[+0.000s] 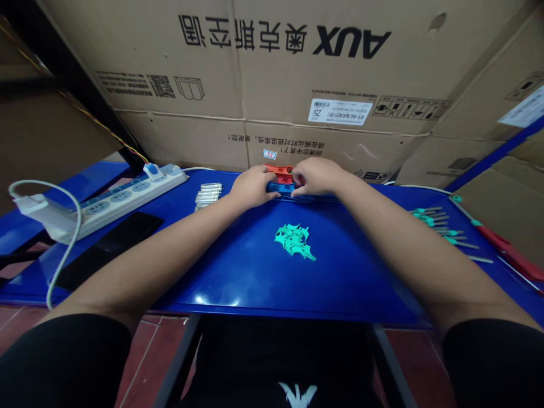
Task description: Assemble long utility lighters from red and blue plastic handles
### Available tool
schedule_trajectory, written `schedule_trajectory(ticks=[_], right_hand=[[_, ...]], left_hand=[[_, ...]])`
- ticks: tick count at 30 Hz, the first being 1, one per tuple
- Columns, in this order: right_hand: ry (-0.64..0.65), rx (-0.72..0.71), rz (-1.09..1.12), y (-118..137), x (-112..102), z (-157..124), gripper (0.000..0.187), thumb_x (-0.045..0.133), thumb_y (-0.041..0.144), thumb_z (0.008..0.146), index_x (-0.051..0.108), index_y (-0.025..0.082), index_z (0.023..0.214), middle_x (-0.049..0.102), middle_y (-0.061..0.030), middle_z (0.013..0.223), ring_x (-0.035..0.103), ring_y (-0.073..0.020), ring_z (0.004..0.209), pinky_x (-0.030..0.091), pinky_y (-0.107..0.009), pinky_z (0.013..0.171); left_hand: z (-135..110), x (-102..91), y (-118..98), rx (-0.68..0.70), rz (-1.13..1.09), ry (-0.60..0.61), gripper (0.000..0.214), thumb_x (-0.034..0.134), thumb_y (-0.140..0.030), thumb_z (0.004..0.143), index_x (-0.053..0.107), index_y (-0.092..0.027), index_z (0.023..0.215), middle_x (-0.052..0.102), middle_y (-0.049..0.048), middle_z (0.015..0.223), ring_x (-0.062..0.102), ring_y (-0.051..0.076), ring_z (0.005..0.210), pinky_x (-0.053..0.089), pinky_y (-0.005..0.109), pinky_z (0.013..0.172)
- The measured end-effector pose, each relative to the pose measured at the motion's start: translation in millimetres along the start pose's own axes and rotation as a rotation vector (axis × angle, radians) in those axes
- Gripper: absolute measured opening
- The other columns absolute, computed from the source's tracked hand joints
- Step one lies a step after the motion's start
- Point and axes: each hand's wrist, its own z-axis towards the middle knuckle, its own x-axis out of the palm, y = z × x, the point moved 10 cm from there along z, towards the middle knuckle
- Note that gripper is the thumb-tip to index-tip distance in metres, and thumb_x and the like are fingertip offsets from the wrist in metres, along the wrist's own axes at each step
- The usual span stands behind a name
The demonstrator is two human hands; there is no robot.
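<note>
At the back edge of the blue table, my left hand [252, 187] closes its fingers around the left end of a blue plastic part [280, 187]. My right hand [318, 174] has thumb and fingers curled at the right end of the same part. Orange plastic parts [279, 169] lie just behind it, between both hands, and the right fingertips overlap them. Their exact shape is partly hidden by my fingers. A loose pile of small turquoise plastic pieces [294, 240] lies on the table in front of my hands.
Left of my hands is a stack of clear, tube-like pieces [208, 194]. Further left stand a white power strip [123, 195] with a looping cable and a dark phone-like slab [127, 232]. Several turquoise-handled tools [440, 224] lie right. A large cardboard sheet [272, 79] rises behind.
</note>
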Motion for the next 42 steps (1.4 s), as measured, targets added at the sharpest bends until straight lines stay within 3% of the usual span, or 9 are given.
schedule_trajectory(ticks=[5, 12, 20, 26, 35, 42], right_hand=[[0.073, 0.07, -0.089, -10.0, 15.3, -25.8, 0.04, 0.073, 0.06, 0.075, 0.07, 0.022, 0.086, 0.074, -0.0072, 0.087, 0.064, -0.0232, 0.077, 0.031, -0.031, 0.059], [0.055, 0.142, -0.038, -26.2, 32.3, -25.0, 0.037, 0.069, 0.058, 0.08, 0.07, 0.022, 0.086, 0.074, -0.0079, 0.09, 0.065, -0.0234, 0.08, 0.031, -0.03, 0.061], [-0.004, 0.14, 0.038, -32.4, 34.4, -25.4, 0.038, 0.067, 0.06, 0.081, 0.069, 0.022, 0.089, 0.073, -0.0067, 0.091, 0.062, -0.0222, 0.079, 0.03, -0.03, 0.06], [-0.042, 0.15, 0.086, -36.1, 32.7, -27.6, 0.043, 0.063, 0.062, 0.082, 0.071, 0.024, 0.101, 0.074, -0.0077, 0.098, 0.063, -0.0244, 0.084, 0.033, -0.031, 0.062], [-0.081, 0.157, 0.095, -38.1, 33.6, -28.6, 0.048, 0.056, 0.063, 0.086, 0.074, 0.023, 0.107, 0.075, -0.0088, 0.101, 0.065, -0.0253, 0.086, 0.038, -0.032, 0.064], [-0.078, 0.198, 0.197, -44.1, 37.4, -28.0, 0.043, 0.06, 0.062, 0.084, 0.077, 0.024, 0.095, 0.076, -0.0057, 0.087, 0.063, -0.021, 0.077, 0.036, -0.031, 0.06]], left_hand=[[1.9, 1.3, 6.6, -0.03, -0.033, -0.015, 0.039, 0.072, -0.046, 0.084, 0.069, -0.023, 0.115, 0.064, 0.0079, 0.115, 0.061, 0.026, 0.108, 0.049, 0.033, 0.089], [3.7, 1.3, 20.1, -0.038, -0.089, -0.023, 0.041, 0.075, -0.049, 0.082, 0.07, -0.023, 0.114, 0.064, 0.0071, 0.11, 0.062, 0.024, 0.102, 0.048, 0.032, 0.085], [-0.7, 3.5, 16.3, -0.039, -0.1, 0.04, 0.048, 0.073, -0.05, 0.082, 0.065, -0.023, 0.12, 0.062, 0.008, 0.119, 0.06, 0.026, 0.11, 0.047, 0.034, 0.092], [-2.4, 11.2, 20.9, -0.061, -0.1, 0.128, 0.07, 0.08, -0.052, 0.069, 0.053, -0.023, 0.127, 0.065, 0.0094, 0.118, 0.062, 0.03, 0.109, 0.048, 0.035, 0.088], [1.2, 18.4, 24.8, -0.061, -0.153, 0.148, 0.058, 0.078, -0.044, 0.072, 0.063, -0.02, 0.124, 0.071, 0.0086, 0.116, 0.067, 0.028, 0.102, 0.049, 0.033, 0.086], [-0.8, 20.4, 25.2, -0.071, -0.224, 0.126, 0.056, 0.078, -0.042, 0.073, 0.063, -0.02, 0.122, 0.073, 0.0079, 0.104, 0.068, 0.024, 0.088, 0.049, 0.032, 0.078]])
